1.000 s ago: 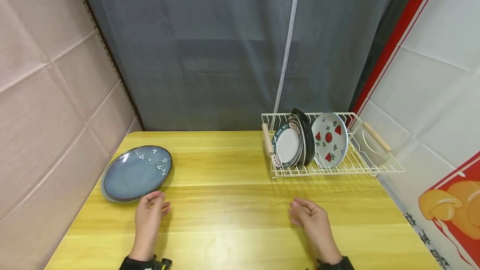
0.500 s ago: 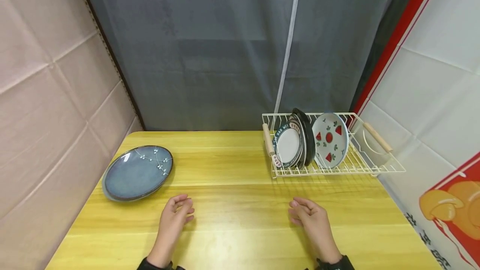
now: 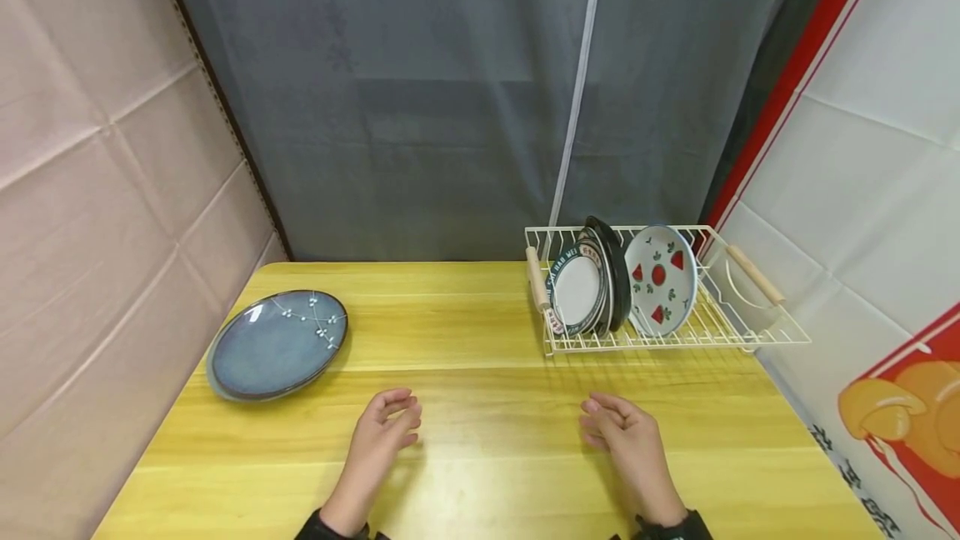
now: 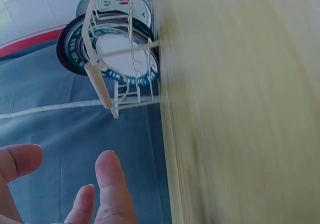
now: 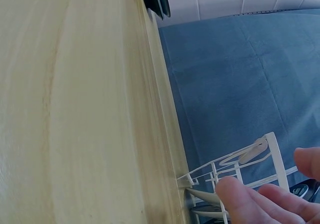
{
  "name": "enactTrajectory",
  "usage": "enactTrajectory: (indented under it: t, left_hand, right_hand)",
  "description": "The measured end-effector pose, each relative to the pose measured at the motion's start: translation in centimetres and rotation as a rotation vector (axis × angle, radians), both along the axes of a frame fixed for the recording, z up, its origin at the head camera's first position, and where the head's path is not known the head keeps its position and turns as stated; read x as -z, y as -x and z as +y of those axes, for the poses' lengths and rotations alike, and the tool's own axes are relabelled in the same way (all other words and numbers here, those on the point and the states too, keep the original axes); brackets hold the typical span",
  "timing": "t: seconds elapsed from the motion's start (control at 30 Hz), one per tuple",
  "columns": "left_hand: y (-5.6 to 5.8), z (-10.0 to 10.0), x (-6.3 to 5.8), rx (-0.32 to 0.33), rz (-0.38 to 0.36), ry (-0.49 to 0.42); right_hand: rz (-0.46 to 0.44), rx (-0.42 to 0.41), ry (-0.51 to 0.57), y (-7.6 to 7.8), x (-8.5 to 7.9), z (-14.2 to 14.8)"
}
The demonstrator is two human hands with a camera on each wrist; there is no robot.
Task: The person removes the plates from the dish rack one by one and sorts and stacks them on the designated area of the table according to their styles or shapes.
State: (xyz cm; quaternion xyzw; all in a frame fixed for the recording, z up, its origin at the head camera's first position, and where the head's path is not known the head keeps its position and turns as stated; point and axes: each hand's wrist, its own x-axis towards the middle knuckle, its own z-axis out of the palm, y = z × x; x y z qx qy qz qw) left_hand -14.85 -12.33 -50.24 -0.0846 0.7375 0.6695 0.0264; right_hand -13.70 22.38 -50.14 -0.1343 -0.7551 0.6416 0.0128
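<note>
Blue plate [image 3: 277,344] ahead-left of L hand [image 3: 386,423], both hands empty

It lies flat on the table [image 3: 480,315], nr the left edge, w/ what looks like a 2nd rim under it. Key relation imo: it's out left & a bit farther off than L hand, clear gap btwn; R hand [image 3: 626,432] is much farther from it. Looks round, so no long axis to line up w/. L hand: thumb & fingers apart, nothing held. R hand: fingers loosely bent, thumb nr index, nothing held either. Wire rack [image 3: 678,348] is ahead of R hand, not touching, long axis left-right; standing in it, approx. upright: white-centred plate [image 3: 577,292], black plate [image 3: 621,282], red-print plate [image 3: 657,275].
</note>
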Motion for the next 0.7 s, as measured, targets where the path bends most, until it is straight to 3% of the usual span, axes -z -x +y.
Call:
enactTrajectory:
  t: [0.7]
  left_hand:
    - [-0.4,1.9,0.0,0.076,-0.006,-0.057]
  right_hand:
    - [0.041,0.049,0.001,-0.1,-0.9,0.8]
